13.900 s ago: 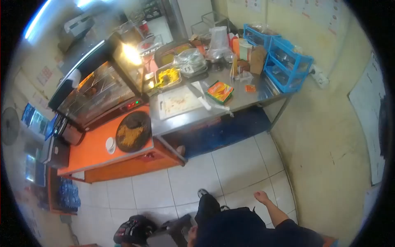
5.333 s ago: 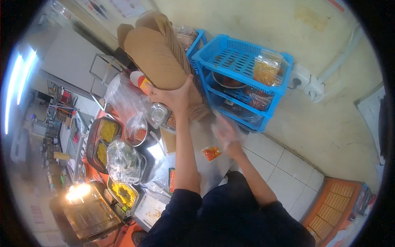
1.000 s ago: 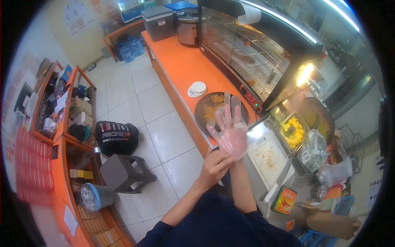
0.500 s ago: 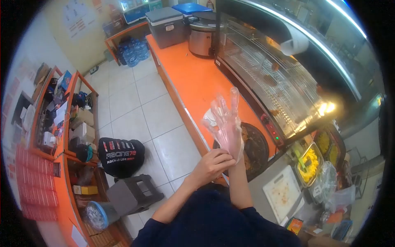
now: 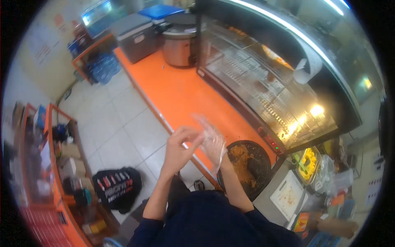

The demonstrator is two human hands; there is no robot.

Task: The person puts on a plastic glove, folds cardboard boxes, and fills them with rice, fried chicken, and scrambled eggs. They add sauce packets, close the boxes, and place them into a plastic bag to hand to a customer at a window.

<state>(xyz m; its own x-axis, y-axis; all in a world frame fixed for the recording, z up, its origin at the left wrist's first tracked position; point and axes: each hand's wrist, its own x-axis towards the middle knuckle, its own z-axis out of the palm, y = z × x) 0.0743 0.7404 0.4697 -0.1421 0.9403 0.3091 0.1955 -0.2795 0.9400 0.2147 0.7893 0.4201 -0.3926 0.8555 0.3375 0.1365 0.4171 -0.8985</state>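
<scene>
A clear plastic glove (image 5: pixel 218 149) covers my right hand (image 5: pixel 212 142), which is raised over the orange counter's edge with its fingers apart and blurred. Nothing shows in its palm. My left hand (image 5: pixel 181 144) is bare and close beside it on the left. Its thumb and fingers are pinched together at the gloved fingers, seemingly on the thin plastic. Below and right of the gloved hand sits a dark round pan (image 5: pixel 260 164) holding brownish food (image 5: pixel 242 164).
A lit glass display case (image 5: pixel 263 88) stands along the orange counter (image 5: pixel 173 90), with a cooker (image 5: pixel 180 47) and a grey cooler (image 5: pixel 135 39) behind. At right are a cutting board (image 5: pixel 287 194) and a yellow food tray (image 5: pixel 308 164). A black bag (image 5: pixel 117 187) lies left.
My left hand has moved from the right wrist up to the gloved fingers. My gloved hand has lowered and tilted left. The view has shifted, showing more of the pan.
</scene>
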